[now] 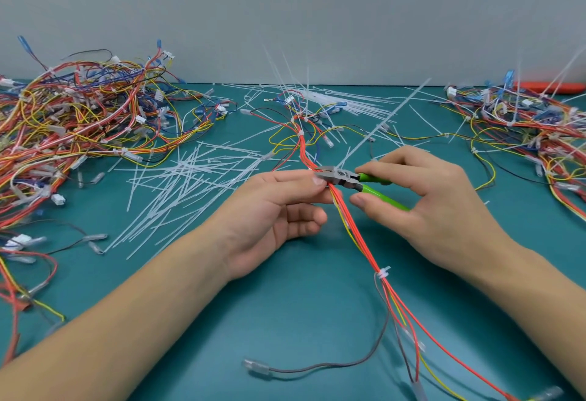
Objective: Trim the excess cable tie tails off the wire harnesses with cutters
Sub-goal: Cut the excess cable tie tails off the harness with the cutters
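A wire harness (364,248) of red, yellow and grey wires runs from the table's middle toward me. My left hand (279,213) pinches it between thumb and fingers just left of the cutter jaws. In my right hand (431,200) are the green-handled cutters (352,180), whose metal jaws sit at the harness where a long white cable tie tail (387,118) sticks up and away to the right. Lower on the same harness sits a trimmed white tie (383,273).
A large heap of harnesses (76,121) fills the left side and another heap (532,127) lies at the right. Cut tie tails (187,178) are scattered left of my hands. A bundle of unused ties (342,99) lies behind, and a red object (551,87) sits far right.
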`<state>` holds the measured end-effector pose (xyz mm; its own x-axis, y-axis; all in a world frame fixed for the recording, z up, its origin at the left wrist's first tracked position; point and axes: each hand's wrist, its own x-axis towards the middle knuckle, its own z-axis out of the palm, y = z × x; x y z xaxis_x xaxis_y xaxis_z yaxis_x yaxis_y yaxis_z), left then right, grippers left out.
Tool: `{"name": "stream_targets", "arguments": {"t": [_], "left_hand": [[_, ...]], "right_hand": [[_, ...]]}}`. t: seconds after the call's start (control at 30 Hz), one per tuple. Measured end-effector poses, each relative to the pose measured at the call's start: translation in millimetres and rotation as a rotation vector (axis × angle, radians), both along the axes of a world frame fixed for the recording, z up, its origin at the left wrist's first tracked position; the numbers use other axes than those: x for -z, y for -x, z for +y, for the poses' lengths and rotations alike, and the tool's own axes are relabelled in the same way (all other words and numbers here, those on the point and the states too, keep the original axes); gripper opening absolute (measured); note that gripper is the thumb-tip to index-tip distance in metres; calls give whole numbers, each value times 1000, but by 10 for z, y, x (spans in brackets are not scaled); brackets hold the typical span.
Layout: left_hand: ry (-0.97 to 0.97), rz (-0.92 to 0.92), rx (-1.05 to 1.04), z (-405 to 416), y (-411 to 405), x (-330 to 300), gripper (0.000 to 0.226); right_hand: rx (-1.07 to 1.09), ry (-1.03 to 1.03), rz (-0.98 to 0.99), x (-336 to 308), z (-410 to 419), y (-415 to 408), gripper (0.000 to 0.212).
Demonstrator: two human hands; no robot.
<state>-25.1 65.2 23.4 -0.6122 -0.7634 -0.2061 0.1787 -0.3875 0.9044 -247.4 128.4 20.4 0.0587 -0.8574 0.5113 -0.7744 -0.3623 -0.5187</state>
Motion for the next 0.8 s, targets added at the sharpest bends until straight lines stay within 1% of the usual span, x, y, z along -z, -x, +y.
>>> {"name": "stream_targets", "arguments": {"t": [0.1,0.23,0.43,0.6,0.67,0.8], "left_hand": [[-7,-5,-1,-5,-4,2,28],[-17,-22,1,-8,-7,-12,35],[-37,-26,21,-15,-23,-27,30],[-47,-21,17,-19,-18,-19,29],[-48,-22,14,-18,-19,-12,31],[-55,-20,1,-15,-19,-7,31]], "right_hand": [[-1,0,-2,13,-2,-5,32],[1,18,-3,6,-3,-5,31],[1,28,-11,-3,6,-17,27],[3,-15,-35,2,-6,-27,22],[7,-36,-37,15,-16,-29,23],[-16,-63,-45,35,-32,-19,33]]}}
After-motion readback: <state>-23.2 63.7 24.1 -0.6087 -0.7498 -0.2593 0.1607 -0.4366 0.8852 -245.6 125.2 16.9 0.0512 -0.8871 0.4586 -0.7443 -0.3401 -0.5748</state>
